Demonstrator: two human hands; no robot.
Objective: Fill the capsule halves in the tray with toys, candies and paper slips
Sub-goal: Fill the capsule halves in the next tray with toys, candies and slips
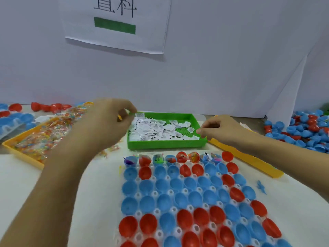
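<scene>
My left hand (108,120) pinches a candy (119,117); my right hand (219,128) has fingers (202,131) curled at the green tray (167,143) of paper slips (156,130); whether they grasp one, I cannot tell.

The capsule halves (185,220) are smooth, glossy plastic, red and blue, seated in a clear, thin plastic tray (173,209). The green bin (165,144) looks like matt plastic and holds white paper slips (153,130). Far left, shiny clear wrappers fill a yellow plastic bin (21,152).
</scene>
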